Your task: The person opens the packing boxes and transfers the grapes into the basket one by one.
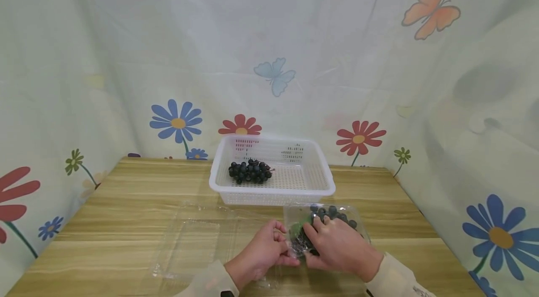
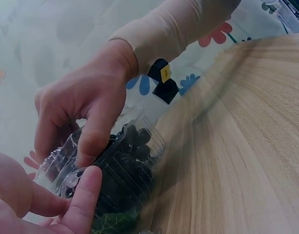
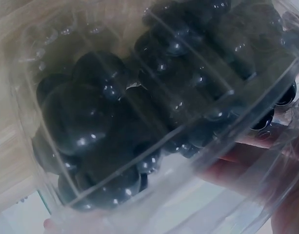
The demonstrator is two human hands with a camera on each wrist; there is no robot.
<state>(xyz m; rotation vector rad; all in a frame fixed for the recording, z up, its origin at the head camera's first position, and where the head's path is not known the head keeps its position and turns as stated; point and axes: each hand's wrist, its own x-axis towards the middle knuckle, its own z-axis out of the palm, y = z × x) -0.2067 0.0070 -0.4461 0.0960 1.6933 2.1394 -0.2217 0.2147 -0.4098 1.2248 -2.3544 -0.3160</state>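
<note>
A clear plastic clamshell box holds dark grapes and a green leaf. At its left near corner, my left hand pinches the plastic edge. My right hand grips the box from the right, fingers over the grapes and thumb at the near edge. In the left wrist view the right hand comes down on the tilted box, its thumb close to a left fingertip. Through the wall of the box the right wrist view shows the grapes close up, with fingers behind the plastic.
Behind the box stands a white perforated basket with a bunch of dark grapes in its left half. Another clear plastic clamshell lies spread on the wooden table at left. A flowered curtain encloses the table.
</note>
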